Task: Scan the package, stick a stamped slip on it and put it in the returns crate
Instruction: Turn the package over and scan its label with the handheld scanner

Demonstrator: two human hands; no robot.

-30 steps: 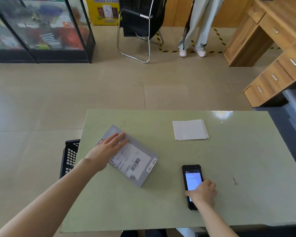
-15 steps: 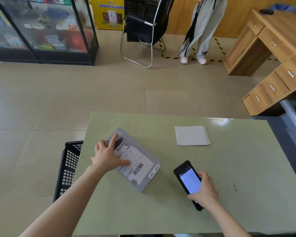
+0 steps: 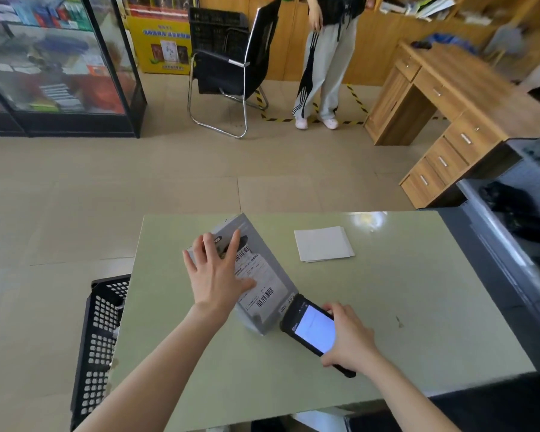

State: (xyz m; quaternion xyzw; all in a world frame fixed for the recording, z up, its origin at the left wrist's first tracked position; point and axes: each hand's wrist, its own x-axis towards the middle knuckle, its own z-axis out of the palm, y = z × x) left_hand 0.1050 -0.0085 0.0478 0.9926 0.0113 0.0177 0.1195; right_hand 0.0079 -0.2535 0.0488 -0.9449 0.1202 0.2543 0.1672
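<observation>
On the green table (image 3: 402, 307), I am scanning the package.

My left hand (image 3: 214, 275) is lying flat and wide open on the grey package (image 3: 262, 269), pressing it down, not gripping it. My right hand (image 3: 346, 336) is curling tight around the black scanner (image 3: 309, 325), and its lit screen is facing up at me. The scanner's top end is sitting just beside the package's near corner, close to the barcode on the white label (image 3: 259, 285). I think the scanning step is going on now. Next I am guessing I need a slip from the white pile (image 3: 323, 243) further back on the table, so one hand must let go first. The package is lying flat, its long side running from far-left to near-right. The black crate (image 3: 99, 338) is waiting on the floor, left of the table.
</observation>
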